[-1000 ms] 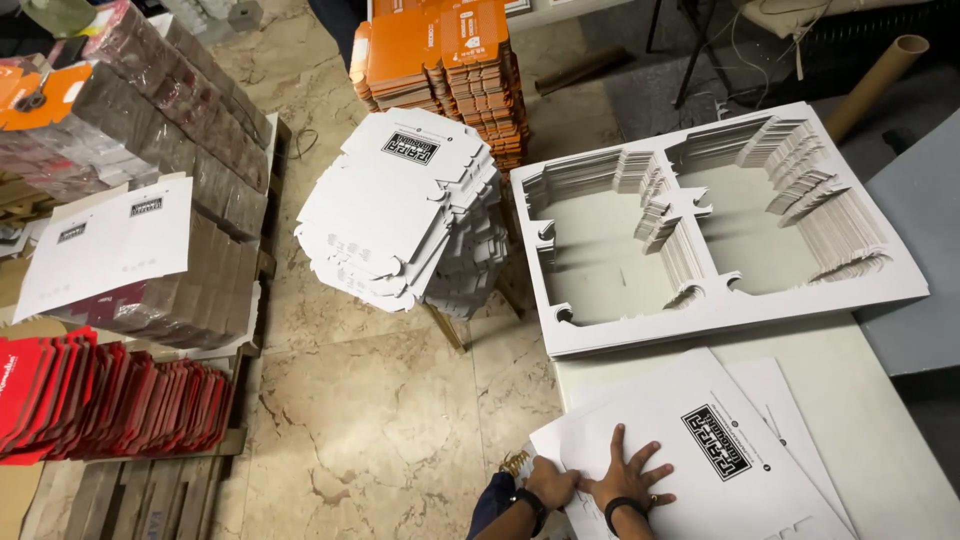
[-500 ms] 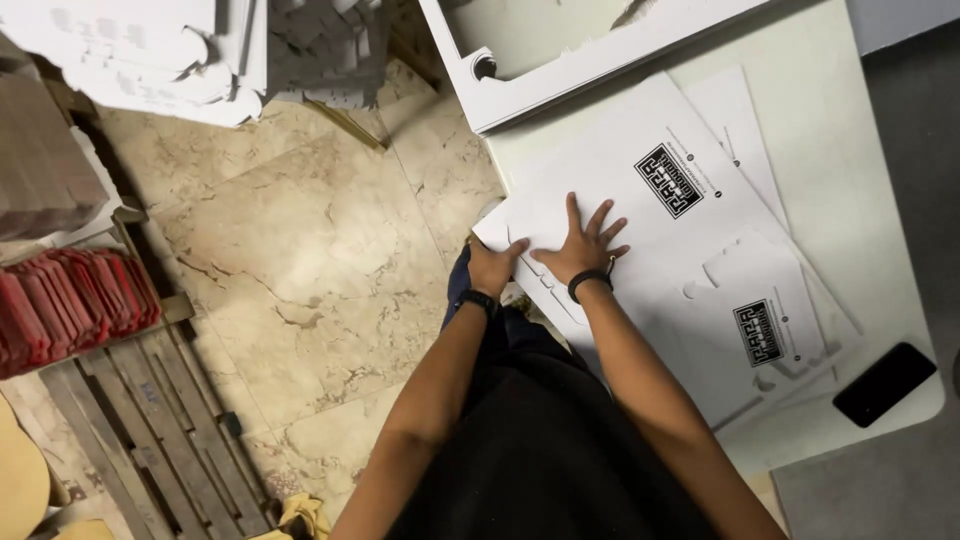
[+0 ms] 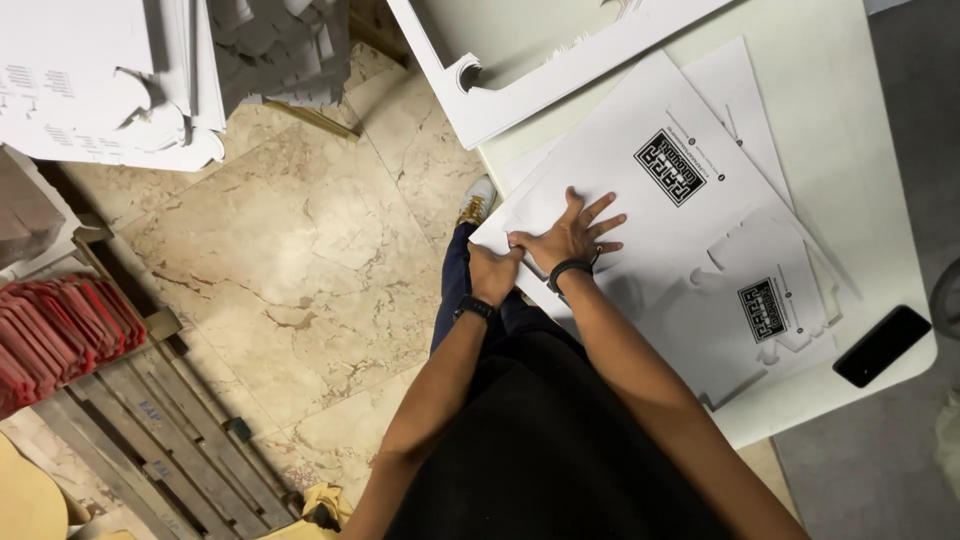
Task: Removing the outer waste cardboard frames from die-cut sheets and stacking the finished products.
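Observation:
A flat white die-cut cardboard sheet with black printed marks lies on the white table, on top of more white sheets. My right hand is spread flat on the sheet near its left corner, fingers apart. My left hand grips the sheet's left edge at the table's side, fingers curled over it. Both wrists wear dark bands.
A black phone lies near the table's right edge. A large white punched-out frame lies at the table's top. Stacks of white die-cut blanks stand top left, red flat pieces by a wooden pallet on the marble floor.
The view has swung down from the stacks and frame toward my body and the table. My hands stay on the white sheet, the left one now curled on its edge.

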